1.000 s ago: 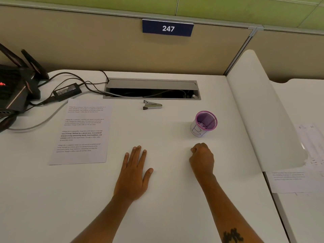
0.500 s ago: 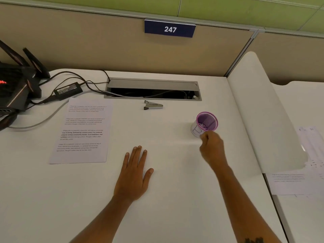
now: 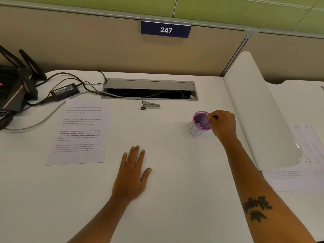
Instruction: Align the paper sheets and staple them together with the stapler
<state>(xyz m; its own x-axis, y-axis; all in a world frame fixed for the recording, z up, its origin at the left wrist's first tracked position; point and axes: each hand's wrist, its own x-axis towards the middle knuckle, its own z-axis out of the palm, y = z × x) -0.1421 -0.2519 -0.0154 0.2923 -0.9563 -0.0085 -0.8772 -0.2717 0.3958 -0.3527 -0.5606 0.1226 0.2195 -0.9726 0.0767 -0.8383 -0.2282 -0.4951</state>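
A stack of printed paper sheets lies flat on the left of the white desk. A small silver stapler lies at the back middle, just in front of the cable slot. My left hand rests palm down on the desk with its fingers spread, holding nothing, to the right of the sheets. My right hand hovers at the right rim of a purple mesh cup, fingers pinched together. Whether anything small sits between those fingers is not visible. Both hands are apart from the sheets and the stapler.
A black router, a power adapter and cables fill the back left corner. An open grey cable slot runs along the back. A curved white divider bounds the right side, with more papers on the neighbouring desk.
My right hand, shut the whole time, has moved from the desk in front of the cup up and forward to the cup's right rim. My left hand has stayed flat in place.
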